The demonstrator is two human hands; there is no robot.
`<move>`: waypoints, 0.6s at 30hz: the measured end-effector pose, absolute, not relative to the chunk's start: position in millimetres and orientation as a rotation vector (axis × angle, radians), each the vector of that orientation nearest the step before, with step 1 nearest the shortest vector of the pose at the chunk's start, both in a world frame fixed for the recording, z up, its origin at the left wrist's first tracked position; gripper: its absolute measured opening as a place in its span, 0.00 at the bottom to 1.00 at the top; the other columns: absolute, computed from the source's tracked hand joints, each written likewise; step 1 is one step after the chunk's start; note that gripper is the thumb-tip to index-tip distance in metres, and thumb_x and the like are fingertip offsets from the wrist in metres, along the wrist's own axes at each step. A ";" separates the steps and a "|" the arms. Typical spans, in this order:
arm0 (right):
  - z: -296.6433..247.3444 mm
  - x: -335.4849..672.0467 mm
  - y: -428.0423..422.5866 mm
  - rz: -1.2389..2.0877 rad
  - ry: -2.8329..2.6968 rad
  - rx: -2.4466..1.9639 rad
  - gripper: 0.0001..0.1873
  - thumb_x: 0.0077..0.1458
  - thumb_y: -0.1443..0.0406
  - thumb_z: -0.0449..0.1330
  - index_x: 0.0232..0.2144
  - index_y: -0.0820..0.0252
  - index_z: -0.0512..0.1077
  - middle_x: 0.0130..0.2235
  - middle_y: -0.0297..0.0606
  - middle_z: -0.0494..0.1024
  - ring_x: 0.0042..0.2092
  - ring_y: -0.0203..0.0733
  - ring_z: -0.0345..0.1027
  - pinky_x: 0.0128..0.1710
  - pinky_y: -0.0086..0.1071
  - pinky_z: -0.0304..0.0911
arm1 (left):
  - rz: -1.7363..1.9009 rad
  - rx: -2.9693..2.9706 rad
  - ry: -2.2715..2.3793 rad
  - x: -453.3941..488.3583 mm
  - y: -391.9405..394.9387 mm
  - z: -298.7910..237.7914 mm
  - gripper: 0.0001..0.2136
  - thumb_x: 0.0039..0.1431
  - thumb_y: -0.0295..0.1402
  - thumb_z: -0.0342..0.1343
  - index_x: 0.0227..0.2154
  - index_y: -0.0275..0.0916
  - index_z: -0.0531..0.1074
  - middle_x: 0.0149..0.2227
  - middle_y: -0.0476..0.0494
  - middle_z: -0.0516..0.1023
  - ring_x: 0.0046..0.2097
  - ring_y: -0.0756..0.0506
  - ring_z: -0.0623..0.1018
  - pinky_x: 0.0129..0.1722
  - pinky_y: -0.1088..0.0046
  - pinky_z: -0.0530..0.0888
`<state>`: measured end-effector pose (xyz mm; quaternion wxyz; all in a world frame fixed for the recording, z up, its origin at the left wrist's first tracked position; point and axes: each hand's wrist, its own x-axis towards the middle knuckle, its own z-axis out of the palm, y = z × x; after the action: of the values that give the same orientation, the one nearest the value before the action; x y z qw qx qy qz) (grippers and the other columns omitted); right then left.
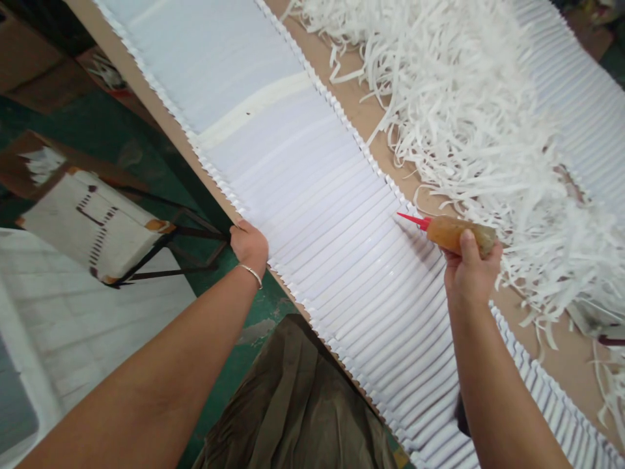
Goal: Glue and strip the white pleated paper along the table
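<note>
My right hand (473, 267) is closed around a glue bottle (452, 234) of cloudy amber contents. Its thin red nozzle (414, 220) points left, above a long row of overlapping white strips (342, 241) laid on the table. My left hand (250, 241) is at the row's near edge, by the table's rim. The fingers there look curled; whatever they grip is hidden. A small dark mark lies on a paler strip farther up the row.
Loose shredded white strips (454, 98) are heaped beyond the row on the brown table (517, 326). Another white row (581, 111) lies at the far right. Left of the table are a white-topped stool (97, 228) and a white bin (34, 339). A dark object (463, 415) shows beside my right forearm.
</note>
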<state>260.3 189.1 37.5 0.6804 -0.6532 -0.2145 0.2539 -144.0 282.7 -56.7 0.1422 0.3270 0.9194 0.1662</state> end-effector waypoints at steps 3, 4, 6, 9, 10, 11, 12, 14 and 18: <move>25.7 274.6 212.1 0.627 -0.446 -1.431 0.32 0.43 0.54 0.74 0.47 0.54 0.65 0.47 0.35 0.75 0.43 0.42 0.77 0.41 0.46 0.78 | 0.482 0.964 2.644 -145.0 282.8 -56.4 0.21 0.75 0.34 0.35 0.42 0.25 0.70 0.45 0.20 0.77 0.50 0.35 0.79 0.49 0.62 0.74; 22.8 276.3 216.6 0.625 -0.446 -1.431 0.32 0.43 0.54 0.74 0.47 0.54 0.65 0.47 0.34 0.75 0.43 0.42 0.77 0.41 0.45 0.78 | 0.485 0.968 2.646 -145.2 282.9 -56.5 0.20 0.75 0.34 0.35 0.42 0.25 0.70 0.45 0.21 0.77 0.50 0.35 0.80 0.48 0.62 0.74; 18.5 277.3 222.5 0.610 -0.448 -1.440 0.33 0.43 0.54 0.74 0.47 0.54 0.64 0.47 0.34 0.75 0.44 0.41 0.77 0.40 0.45 0.78 | 0.486 0.966 2.654 -145.0 283.2 -56.6 0.19 0.75 0.33 0.36 0.41 0.26 0.70 0.44 0.22 0.77 0.49 0.36 0.80 0.47 0.63 0.75; 14.9 276.7 227.7 0.592 -0.439 -1.464 0.34 0.43 0.54 0.75 0.48 0.54 0.64 0.48 0.34 0.75 0.43 0.41 0.77 0.40 0.44 0.79 | 0.471 0.955 2.667 -143.7 283.7 -55.6 0.18 0.74 0.31 0.36 0.40 0.27 0.70 0.43 0.23 0.77 0.48 0.36 0.80 0.46 0.64 0.75; 14.4 276.3 228.8 0.590 -0.436 -1.468 0.34 0.43 0.54 0.75 0.48 0.54 0.64 0.47 0.34 0.75 0.43 0.41 0.77 0.40 0.44 0.79 | 0.466 0.953 2.667 -143.2 283.8 -54.9 0.18 0.74 0.31 0.35 0.40 0.27 0.69 0.43 0.23 0.77 0.48 0.36 0.80 0.46 0.64 0.74; 14.1 275.8 229.5 0.588 -0.437 -1.469 0.35 0.43 0.54 0.75 0.48 0.55 0.64 0.47 0.34 0.75 0.43 0.41 0.77 0.40 0.44 0.79 | 0.461 0.952 2.664 -142.8 283.8 -54.2 0.18 0.74 0.31 0.35 0.40 0.27 0.70 0.44 0.22 0.77 0.48 0.36 0.80 0.46 0.64 0.74; 13.9 275.1 229.7 0.588 -0.441 -1.469 0.35 0.43 0.55 0.75 0.48 0.55 0.64 0.47 0.34 0.75 0.43 0.41 0.77 0.40 0.44 0.79 | 0.458 0.952 2.660 -142.5 283.8 -53.4 0.18 0.75 0.31 0.35 0.40 0.27 0.70 0.45 0.21 0.77 0.48 0.36 0.80 0.47 0.63 0.74; 14.2 273.0 228.2 0.586 -0.466 -1.466 0.35 0.43 0.55 0.75 0.49 0.55 0.64 0.46 0.34 0.75 0.43 0.41 0.76 0.42 0.45 0.78 | 0.453 0.955 2.652 -142.3 283.7 -52.1 0.19 0.75 0.32 0.34 0.41 0.26 0.70 0.46 0.20 0.77 0.49 0.35 0.80 0.49 0.62 0.73; 16.4 263.9 217.7 0.604 -0.524 -1.448 0.35 0.42 0.57 0.75 0.50 0.56 0.65 0.46 0.35 0.75 0.44 0.40 0.75 0.46 0.45 0.76 | 0.443 0.967 2.641 -142.5 283.6 -51.5 0.19 0.75 0.31 0.33 0.40 0.27 0.69 0.46 0.21 0.77 0.50 0.36 0.79 0.48 0.64 0.73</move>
<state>263.9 217.7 16.4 0.6770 -0.6442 -0.2332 0.2687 -142.5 283.6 -51.5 0.1468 0.3361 0.9175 0.1540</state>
